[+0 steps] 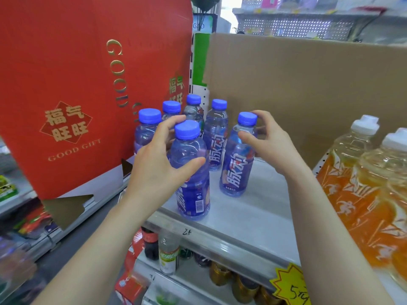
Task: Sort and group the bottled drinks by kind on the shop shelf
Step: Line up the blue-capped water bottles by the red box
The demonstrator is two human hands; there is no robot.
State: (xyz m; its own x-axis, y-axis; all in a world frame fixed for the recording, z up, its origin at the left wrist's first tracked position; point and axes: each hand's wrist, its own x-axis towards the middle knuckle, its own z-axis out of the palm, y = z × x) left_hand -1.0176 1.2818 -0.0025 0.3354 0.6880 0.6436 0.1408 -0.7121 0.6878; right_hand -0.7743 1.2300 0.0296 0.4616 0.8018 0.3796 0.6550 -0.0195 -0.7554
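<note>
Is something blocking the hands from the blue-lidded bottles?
Nothing visible does. The left hand grips the front blue-capped clear plastic bottle, and the right hand holds the neighbouring blue-capped bottle.

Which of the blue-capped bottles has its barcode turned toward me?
The front-most clear blue-capped bottle, gripped by the left hand; the right-most blue-capped bottle, in the right hand, shows white lettering instead.

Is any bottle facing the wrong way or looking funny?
Yes. The front bottle, gripped by the left hand, shows its barcode, while the right bottle, held by the right hand, shows its name. Nothing looks spilled.
</note>
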